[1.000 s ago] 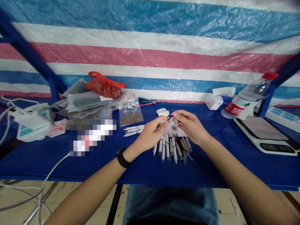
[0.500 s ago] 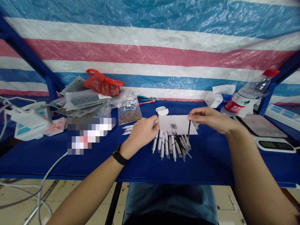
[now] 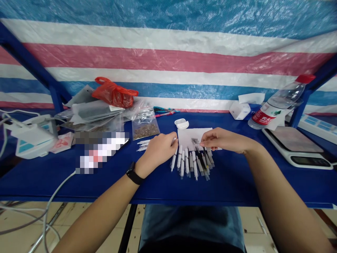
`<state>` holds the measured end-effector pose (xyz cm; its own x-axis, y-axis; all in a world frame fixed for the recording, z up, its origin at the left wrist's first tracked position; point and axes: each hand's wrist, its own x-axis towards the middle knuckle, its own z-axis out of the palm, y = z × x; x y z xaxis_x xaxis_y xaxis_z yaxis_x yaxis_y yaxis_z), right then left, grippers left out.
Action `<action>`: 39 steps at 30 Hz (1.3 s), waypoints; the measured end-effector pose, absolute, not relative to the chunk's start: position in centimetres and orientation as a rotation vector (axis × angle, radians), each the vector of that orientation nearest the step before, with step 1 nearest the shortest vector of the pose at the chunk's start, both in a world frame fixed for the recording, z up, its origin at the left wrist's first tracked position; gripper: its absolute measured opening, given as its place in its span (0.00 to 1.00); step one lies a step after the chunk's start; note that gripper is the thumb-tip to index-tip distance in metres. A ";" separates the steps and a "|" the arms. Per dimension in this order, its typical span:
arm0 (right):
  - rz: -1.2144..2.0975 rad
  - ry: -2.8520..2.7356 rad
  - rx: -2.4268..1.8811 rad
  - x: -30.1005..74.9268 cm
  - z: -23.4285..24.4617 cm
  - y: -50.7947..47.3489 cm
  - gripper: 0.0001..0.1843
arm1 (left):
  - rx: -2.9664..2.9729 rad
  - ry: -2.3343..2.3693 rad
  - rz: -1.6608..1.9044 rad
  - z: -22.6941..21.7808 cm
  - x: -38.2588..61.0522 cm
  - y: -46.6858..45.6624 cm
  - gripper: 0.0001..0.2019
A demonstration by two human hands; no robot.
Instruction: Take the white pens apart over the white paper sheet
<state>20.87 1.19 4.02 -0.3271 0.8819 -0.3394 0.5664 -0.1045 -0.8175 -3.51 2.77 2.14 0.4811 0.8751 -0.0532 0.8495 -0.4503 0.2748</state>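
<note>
My left hand [image 3: 159, 149] rests on the blue table [image 3: 231, 179], fingers curled round a thin white tube whose tip shows at the thumb. My right hand [image 3: 222, 140] hovers over a white sheet of paper [image 3: 188, 137] with dark specks on it, its fingers pinched on a thin dark stick that points down toward the row. Several small white tubes and dark sticks [image 3: 192, 162] lie side by side in a row just below both hands. A few more white tubes [image 3: 143, 144] lie left of my left hand.
A clear bag of brown bits [image 3: 144, 128], a red plastic bag [image 3: 114, 93] and grey pouches sit at the back left. White devices with cables [image 3: 31, 135] stand far left. An earbud case [image 3: 182, 123], tissue box [image 3: 239, 109], water bottle [image 3: 279, 105] and scale [image 3: 296, 147] line the right.
My hands came apart. The left went down to the table with a white tube. The right swung out right with the dark stick, then came back over the paper and the row.
</note>
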 end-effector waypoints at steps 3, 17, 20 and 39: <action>1.383 -1.877 -1.606 20.6 3.9 1.2 0.23 | 2.475 1.468 0.131 2.0 -3.6 2.9 0.09; 1.216 -1.917 -1.718 20.5 3.0 1.5 0.22 | 2.484 1.435 0.120 1.6 -3.6 2.9 0.10; 1.178 -1.903 -1.716 20.7 3.6 1.3 0.21 | 2.486 1.435 0.109 1.5 -3.6 2.9 0.10; 1.408 -2.117 -1.521 20.6 4.0 0.8 0.19 | 2.423 1.393 0.116 1.4 -4.0 3.0 0.08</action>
